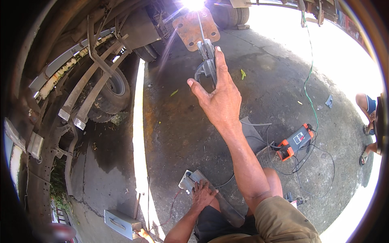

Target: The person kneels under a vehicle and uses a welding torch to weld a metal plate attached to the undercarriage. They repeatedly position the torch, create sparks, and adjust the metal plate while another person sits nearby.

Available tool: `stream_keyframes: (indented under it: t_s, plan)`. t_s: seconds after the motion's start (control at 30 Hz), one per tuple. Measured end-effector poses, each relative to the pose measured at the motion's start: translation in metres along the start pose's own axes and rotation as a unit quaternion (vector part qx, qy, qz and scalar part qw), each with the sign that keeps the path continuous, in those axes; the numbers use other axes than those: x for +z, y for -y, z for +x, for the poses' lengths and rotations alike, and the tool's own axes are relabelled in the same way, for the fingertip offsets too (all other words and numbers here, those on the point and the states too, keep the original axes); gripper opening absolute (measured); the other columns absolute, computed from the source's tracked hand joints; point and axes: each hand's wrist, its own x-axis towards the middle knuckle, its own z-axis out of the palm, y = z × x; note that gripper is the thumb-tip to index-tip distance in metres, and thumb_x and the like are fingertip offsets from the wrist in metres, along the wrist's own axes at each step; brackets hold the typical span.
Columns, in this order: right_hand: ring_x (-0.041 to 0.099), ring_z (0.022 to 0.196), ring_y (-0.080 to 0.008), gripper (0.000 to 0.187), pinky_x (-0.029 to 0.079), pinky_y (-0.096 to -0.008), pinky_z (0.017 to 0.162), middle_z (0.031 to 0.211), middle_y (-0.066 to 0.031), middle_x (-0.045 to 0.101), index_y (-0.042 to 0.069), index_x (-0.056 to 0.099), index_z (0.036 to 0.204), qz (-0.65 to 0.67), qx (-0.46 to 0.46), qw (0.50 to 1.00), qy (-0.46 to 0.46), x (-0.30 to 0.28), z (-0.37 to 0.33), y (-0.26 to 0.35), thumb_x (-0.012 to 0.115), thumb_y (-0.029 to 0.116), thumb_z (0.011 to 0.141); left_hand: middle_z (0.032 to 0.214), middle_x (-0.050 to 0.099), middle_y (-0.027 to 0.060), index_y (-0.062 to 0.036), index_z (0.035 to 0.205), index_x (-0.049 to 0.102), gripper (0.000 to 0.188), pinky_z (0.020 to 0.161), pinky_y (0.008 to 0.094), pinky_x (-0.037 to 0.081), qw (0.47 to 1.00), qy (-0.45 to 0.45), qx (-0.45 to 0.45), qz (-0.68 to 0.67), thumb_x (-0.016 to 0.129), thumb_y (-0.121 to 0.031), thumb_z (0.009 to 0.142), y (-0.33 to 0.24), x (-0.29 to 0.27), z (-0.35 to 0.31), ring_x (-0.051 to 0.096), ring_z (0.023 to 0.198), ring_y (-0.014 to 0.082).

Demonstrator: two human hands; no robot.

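My right hand (pixel 222 95) is stretched forward and closed on a grey welding electrode holder (pixel 208 67), its index finger lying along the side and its thumb apart. From the holder's jaws a thin rod (pixel 200 26) runs up across a rusty steel plate (pixel 190 30) with bolt holes, toward a very bright glare at the top edge. That glare hides the rod's tip. Down by my knee, my left hand (pixel 204 196) lies with fingers spread on a grey metal piece (pixel 198 176) beside a pale plate (pixel 186 182).
An orange and grey welding machine (pixel 295 142) with looping cables sits at right on the concrete; a green cable (pixel 310 77) leads away from it. Truck leaf springs (pixel 87 87) and a wheel (pixel 115 91) fill the left. A metal box (pixel 121 224) stands lower left. Another person's leg (pixel 368 152) shows far right.
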Motion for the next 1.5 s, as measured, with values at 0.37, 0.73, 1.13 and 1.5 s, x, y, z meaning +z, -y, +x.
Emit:
stream_keyframes:
  t_s: [0.37,0.73,1.13,1.5]
  plan:
    - [0.068,0.124,-0.0413,0.101,0.057,-0.0503,0.1,0.135,-0.0276,0.067,0.011,0.028,0.167,0.004,-0.003,1.0,-0.002,0.0013,-0.0009,-0.0005,0.085,0.038,0.088,0.171,0.03,0.0236,-0.0073,0.16,0.046,0.09,0.126,0.0631,0.024,1.0,-0.006,0.008,0.001,0.063,-0.066,0.094,0.002,0.0021,0.0008,0.023,0.158,0.0473]
    - [0.068,0.125,-0.041,0.1,0.057,-0.0494,0.1,0.136,-0.0282,0.066,0.013,0.028,0.167,0.006,0.005,1.0,0.004,0.002,0.0004,-0.0001,0.084,0.038,0.089,0.171,0.03,0.0235,-0.0074,0.159,0.046,0.09,0.125,0.0634,0.026,1.0,-0.009,0.005,0.001,0.064,-0.066,0.093,0.0002,-0.0004,-0.0013,0.024,0.158,0.0475]
    - [0.069,0.122,-0.0408,0.1,0.056,-0.0494,0.1,0.133,-0.0262,0.068,0.014,0.027,0.168,-0.002,-0.008,1.0,-0.002,0.0015,0.0036,0.0002,0.084,0.039,0.089,0.17,0.031,0.0236,-0.0079,0.159,0.047,0.091,0.125,0.0639,0.026,1.0,-0.014,0.006,0.002,0.064,-0.067,0.093,0.0017,0.0018,-0.0006,0.024,0.158,0.0479]
    - [0.068,0.123,-0.0411,0.1,0.056,-0.0498,0.1,0.136,-0.0275,0.066,0.015,0.028,0.168,-0.003,-0.007,1.0,-0.002,0.0011,0.0043,0.0008,0.084,0.038,0.089,0.17,0.031,0.0226,-0.0082,0.159,0.048,0.09,0.124,0.0637,0.027,1.0,-0.016,0.007,0.004,0.064,-0.067,0.093,0.0025,0.0032,0.0006,0.025,0.157,0.0472]
